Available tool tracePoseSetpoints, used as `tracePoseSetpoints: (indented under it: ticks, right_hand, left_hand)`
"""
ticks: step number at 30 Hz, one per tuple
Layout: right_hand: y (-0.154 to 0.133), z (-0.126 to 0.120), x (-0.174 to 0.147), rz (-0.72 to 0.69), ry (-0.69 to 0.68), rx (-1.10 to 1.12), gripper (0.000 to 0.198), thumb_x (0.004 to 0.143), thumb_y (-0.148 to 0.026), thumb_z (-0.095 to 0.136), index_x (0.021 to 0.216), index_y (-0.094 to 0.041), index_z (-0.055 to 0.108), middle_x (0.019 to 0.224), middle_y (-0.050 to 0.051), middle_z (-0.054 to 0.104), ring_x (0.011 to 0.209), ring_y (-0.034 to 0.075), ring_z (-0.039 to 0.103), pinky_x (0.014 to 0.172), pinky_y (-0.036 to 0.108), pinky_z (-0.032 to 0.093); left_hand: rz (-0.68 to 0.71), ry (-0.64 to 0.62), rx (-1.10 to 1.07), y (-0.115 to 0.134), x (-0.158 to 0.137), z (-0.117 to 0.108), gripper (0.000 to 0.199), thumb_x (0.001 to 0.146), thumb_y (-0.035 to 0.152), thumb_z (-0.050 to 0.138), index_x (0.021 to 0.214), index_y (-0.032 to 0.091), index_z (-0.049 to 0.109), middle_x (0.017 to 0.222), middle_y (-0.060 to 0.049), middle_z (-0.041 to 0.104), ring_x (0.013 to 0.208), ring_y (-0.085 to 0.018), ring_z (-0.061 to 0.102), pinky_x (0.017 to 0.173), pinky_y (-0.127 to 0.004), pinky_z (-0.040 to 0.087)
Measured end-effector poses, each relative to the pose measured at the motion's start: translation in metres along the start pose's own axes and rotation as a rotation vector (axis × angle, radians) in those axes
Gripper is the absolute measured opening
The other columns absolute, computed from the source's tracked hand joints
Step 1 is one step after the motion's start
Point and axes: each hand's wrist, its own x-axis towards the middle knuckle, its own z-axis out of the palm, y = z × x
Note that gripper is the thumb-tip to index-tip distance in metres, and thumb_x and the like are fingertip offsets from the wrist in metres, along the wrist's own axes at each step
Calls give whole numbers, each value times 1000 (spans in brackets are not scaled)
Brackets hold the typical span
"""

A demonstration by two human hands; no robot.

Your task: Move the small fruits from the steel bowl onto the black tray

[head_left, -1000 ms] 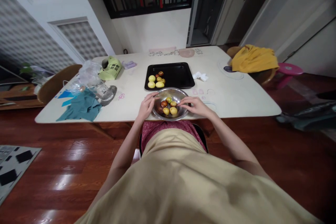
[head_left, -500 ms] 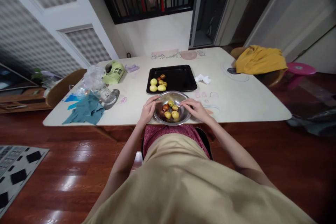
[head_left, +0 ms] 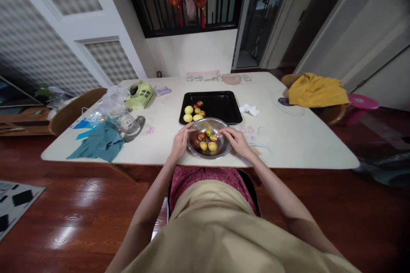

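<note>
A shiny metal bowl [head_left: 195, 150] is near the front edge of the table, its far rim overlapping the tray's near edge in the view. Several small round fruits [head_left: 212, 146], yellow, green and reddish brown, lie in it. My left hand [head_left: 181, 141] is closed on the bowl's left rim, with the thumb reaching inside. On the opposite rim my right hand [head_left: 237, 140] is closed too, its fingers partly over the inside. Just beyond, a black baking tray [head_left: 224, 106] has more yellow and brown fruits [head_left: 188, 110] gathered at its left end.
The white table [head_left: 297, 145] carries a crumpled tissue [head_left: 250, 109] right of the tray. To the left are a teal cloth [head_left: 98, 141], clear plastic bags [head_left: 113, 100] and a light green bag [head_left: 141, 94]. A yellow garment [head_left: 317, 90] covers a chair at the right.
The bowl, with both hands at its rim, has moved slightly away from the table's front edge, closer to the tray. My view has tilted up a little.
</note>
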Motion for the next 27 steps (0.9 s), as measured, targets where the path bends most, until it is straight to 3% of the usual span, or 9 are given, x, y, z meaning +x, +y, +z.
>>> tracePoseSetpoints:
  ticks: [4,9,15,21,27]
  right_hand:
    - [2,-11,27,-117,-109,-87,27,106,-40,54,107,-25,77,110,8,78,105,26,73,96,45,60]
    - [27,-12,89,-258,-269,-292,28,103,-30,53,121,-25,74,121,10,74,114,28,69,104,50,59]
    - [63,7,148,-261,-438,-374,35,97,-20,58,129,-24,72,132,11,70,124,27,67,109,49,57]
    - [72,24,166,-248,-573,-307,37,94,-17,64,129,-23,74,135,11,68,126,27,67,109,44,55]
    - [86,26,164,-239,-594,-259,36,91,-18,70,126,-23,75,126,11,70,113,27,70,100,41,57]
  left_hand:
    - [82,3,30,3,-4,1,49,114,44,32,126,22,74,149,-10,66,149,-26,53,127,-55,42]
    - [181,-57,65,6,-9,0,47,114,41,33,134,23,71,149,-12,65,152,-28,50,127,-60,41]
    - [196,-117,85,8,-12,-2,47,114,38,32,140,24,68,153,-12,62,155,-28,45,128,-59,38]
    - [190,-148,86,9,-13,-4,49,114,40,30,143,22,66,155,-13,60,155,-30,44,128,-60,37]
    - [199,-162,66,8,-14,-4,50,114,42,31,145,22,65,155,-13,59,155,-31,44,127,-61,38]
